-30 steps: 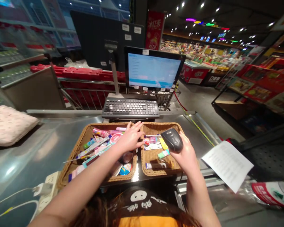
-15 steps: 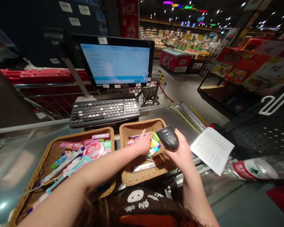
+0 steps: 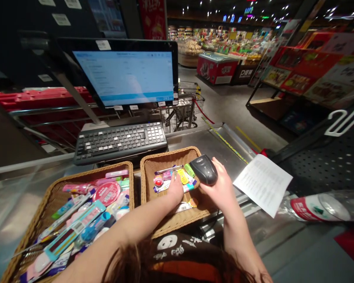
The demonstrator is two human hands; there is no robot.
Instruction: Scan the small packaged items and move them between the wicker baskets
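One wicker basket [image 3: 168, 155] sits at six o'clock, holding small packets [image 3: 162, 184]. The right hand [image 3: 221, 188] clenches a black handheld scanner [image 3: 203, 169]; the left hand [image 3: 175, 188] touches the packets, its grip unclear.

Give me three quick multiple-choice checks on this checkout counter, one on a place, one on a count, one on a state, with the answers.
1. Where is the black handheld scanner?
A) On the grey keyboard
B) On the white printed sheet
C) In the right hand

2. How many woven wicker baskets are in front of the person?
A) One
B) Two
C) Three

3. What state is the flat monitor in?
A) Lit, showing a pale blue page
B) Dark
C) Lying face down

Answers: 1 C, the hand grips it above the nearer basket's edge. 2 B, they sit side by side, both holding small packets. 3 A, its screen glows.
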